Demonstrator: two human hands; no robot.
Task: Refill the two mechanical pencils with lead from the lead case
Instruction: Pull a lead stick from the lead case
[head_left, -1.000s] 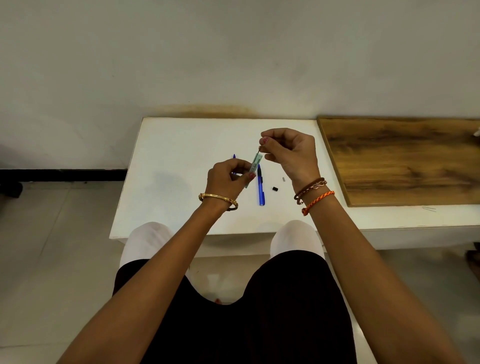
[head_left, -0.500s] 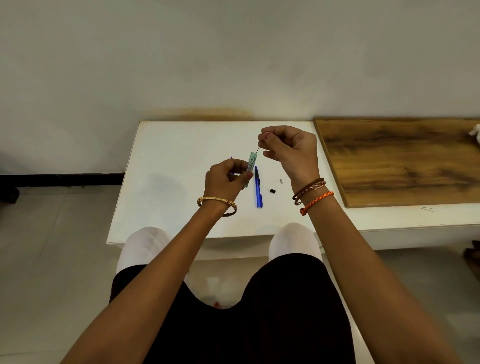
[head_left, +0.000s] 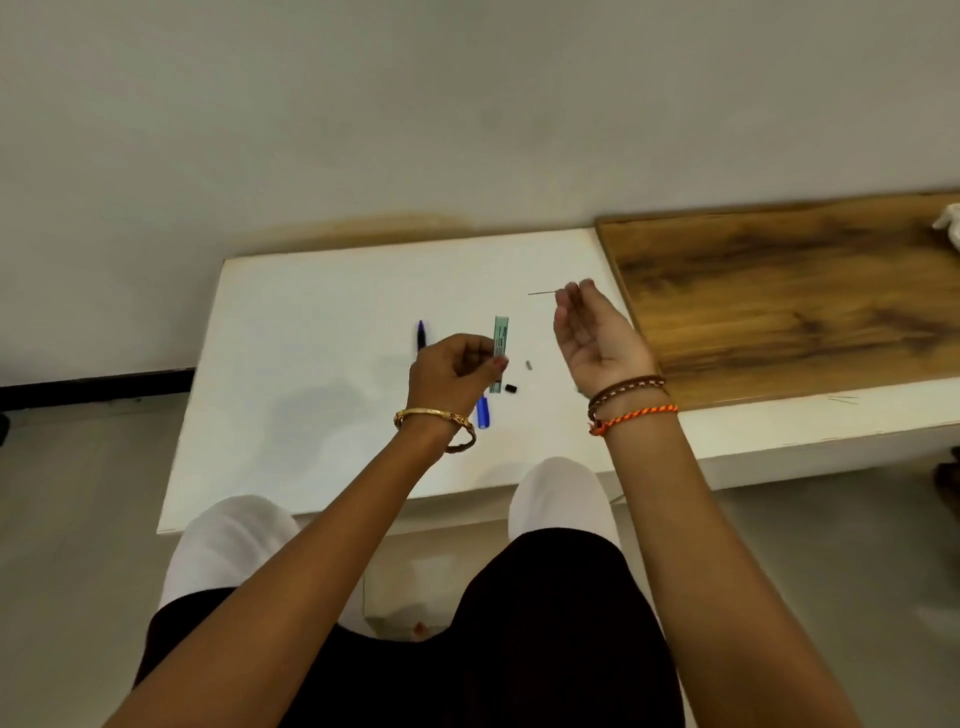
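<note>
A person sits at a low white table (head_left: 322, 364). Their left hand (head_left: 453, 370) grips a green lead case (head_left: 500, 349) held upright, and seems to hold a blue mechanical pencil (head_left: 483, 411) too, its dark tip (head_left: 421, 335) poking out behind the hand. The right hand (head_left: 597, 332), raised palm-up, pinches a single thin lead (head_left: 542, 293) at its fingertips. A small black cap (head_left: 511, 388) and a tiny grey piece (head_left: 529, 365) lie on the table between the hands. The lead looks brittle: best kept lightly pinched, lined up straight with the pencil's opening, and slid in without sideways bending.
</note>
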